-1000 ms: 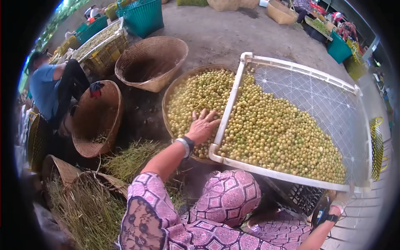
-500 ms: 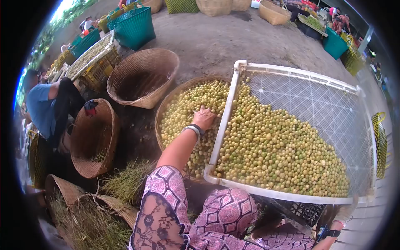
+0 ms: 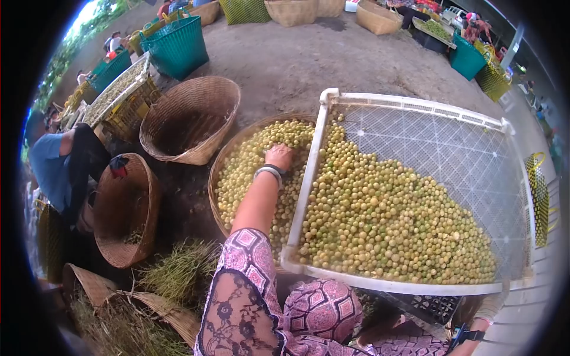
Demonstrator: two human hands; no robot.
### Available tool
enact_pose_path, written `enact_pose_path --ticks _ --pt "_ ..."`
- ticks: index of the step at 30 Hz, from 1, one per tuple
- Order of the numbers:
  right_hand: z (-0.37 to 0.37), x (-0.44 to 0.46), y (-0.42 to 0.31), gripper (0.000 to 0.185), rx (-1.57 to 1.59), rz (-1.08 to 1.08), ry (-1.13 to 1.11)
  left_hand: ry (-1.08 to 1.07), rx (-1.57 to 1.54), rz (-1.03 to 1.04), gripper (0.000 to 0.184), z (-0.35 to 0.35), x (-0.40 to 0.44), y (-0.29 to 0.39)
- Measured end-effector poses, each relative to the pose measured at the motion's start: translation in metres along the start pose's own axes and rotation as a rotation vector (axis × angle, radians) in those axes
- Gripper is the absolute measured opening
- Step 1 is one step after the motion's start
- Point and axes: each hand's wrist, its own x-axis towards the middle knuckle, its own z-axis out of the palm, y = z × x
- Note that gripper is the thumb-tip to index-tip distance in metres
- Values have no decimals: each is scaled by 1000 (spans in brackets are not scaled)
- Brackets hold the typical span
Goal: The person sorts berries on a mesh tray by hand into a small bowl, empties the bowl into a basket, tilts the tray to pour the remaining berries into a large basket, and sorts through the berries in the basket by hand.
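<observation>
My left hand [image 3: 280, 156] reaches into small round yellow-green fruits [image 3: 246, 160] in a round woven basket [image 3: 217, 207]. Its fingers point down among the fruits and are mostly hidden; bands circle the wrist. Right of it, a white rectangular tray with a mesh bottom [image 3: 415, 98] overlaps the basket's side. More of the same fruits [image 3: 386, 219] cover its near and left part, leaving mesh bare at the far right. My right hand [image 3: 488, 311], with a dark watch at its wrist, is at the tray's near right corner. Its fingers are blurred and partly hidden.
Two wicker baskets [image 3: 193, 121] [image 3: 126, 210] stand at left, beside a seated person [image 3: 50, 166]. Cut stalks [image 3: 181, 270] lie near my left side. A black crate [image 3: 430, 305] is below the tray. Green baskets [image 3: 176, 47] and a fruit-filled tray [image 3: 116, 89] stand farther back.
My left hand has gone from spread on top of the fruits near the tray's edge to deeper among them. The view has shifted slightly. My right hand stays at the tray corner.
</observation>
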Motion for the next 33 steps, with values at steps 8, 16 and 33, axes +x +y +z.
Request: enact_pose_path --ticks 8,16,33 --pt "-17 17 -1 78 -51 -31 4 -86 -46 -109 44 -7 -3 -22" --pt "-39 42 -5 73 -85 -35 -3 -158 -47 -233 49 -47 -45 -15" --pt "-2 7 0 42 -171 -155 -8 48 -330 -145 34 -33 -118 -69"
